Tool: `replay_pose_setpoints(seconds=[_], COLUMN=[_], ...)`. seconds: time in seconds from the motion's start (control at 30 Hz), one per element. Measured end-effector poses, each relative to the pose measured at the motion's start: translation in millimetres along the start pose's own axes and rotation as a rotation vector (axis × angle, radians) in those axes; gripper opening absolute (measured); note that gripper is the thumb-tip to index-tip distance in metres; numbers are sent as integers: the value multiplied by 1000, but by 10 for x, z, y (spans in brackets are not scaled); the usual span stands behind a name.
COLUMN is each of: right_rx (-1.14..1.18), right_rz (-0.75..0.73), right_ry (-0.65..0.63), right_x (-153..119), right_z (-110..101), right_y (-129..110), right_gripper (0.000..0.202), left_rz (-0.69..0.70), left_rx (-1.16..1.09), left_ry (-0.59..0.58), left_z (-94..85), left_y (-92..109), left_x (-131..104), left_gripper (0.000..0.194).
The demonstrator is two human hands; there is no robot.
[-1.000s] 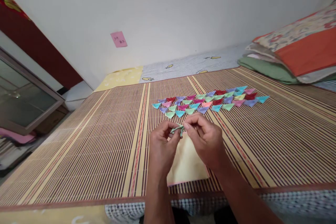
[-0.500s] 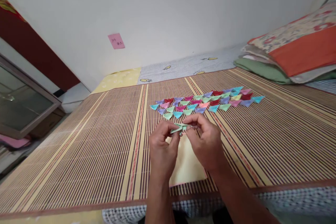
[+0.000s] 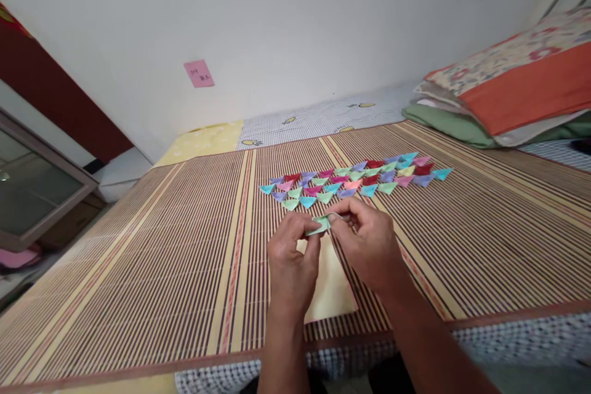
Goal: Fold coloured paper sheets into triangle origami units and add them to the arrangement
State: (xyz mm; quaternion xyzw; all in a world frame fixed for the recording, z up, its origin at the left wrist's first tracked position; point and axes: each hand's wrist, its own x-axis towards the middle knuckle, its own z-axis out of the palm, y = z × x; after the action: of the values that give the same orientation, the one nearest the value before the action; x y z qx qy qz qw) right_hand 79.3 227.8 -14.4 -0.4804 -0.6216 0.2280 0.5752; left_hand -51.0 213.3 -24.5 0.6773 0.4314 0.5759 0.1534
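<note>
Two hands pinch one green paper piece (image 3: pixel 319 226) at frame center: our left hand (image 3: pixel 290 261) and right hand (image 3: pixel 369 243), fingertips clamped on it. Sits above yellow sheet (image 3: pixel 329 286), w/ folded triangles (image 3: pixel 351 180) just beyond on mat (image 3: pixel 138 271).

A small pale-green folded paper piece (image 3: pixel 319 226) sits pinched between both sets of fingertips, raised just above the striped bamboo mat (image 3: pixel 138 258), toward its near edge. It is creased into a narrow, pointed shape, lying roughly level, with one tip poking out leftward.
</note>
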Motion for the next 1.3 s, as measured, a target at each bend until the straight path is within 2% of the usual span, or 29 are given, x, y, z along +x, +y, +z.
replay_pose_setpoints(seconds=[0.23,0.4,0.53,0.63,0.93,1.1,1.3], right_rx=[-144,-201,-161,-149,-151,-124,-245], right_rz=[-107,-124,-49,-16,-92,-133,-241], right_ry=[-41,4,-12,-21,-13,-18,28], right_x=[-42,-61,-82,-93,-74,-60,-63], right_z=[23,97,183,212,172,155,171], right_y=[-18,3,-1,1,69,110,158], right_gripper=[11,8,8,10,15,12,12], left_rz=[-43,-246,-355,-348,-329,-328,-359], left_rx=[48,-38,-163,-157,-175,-206,-205], left_ry=[-13,30,115,91,-15,-17,40], left_z=[-24,12,47,44,27,39,76], left_y=[-1,-50,-88,-81,-46,-58,-78], left_x=[-17,-41,-61,-59,-37,-37,-48], left_gripper=[18,9,5,6,12,12,7])
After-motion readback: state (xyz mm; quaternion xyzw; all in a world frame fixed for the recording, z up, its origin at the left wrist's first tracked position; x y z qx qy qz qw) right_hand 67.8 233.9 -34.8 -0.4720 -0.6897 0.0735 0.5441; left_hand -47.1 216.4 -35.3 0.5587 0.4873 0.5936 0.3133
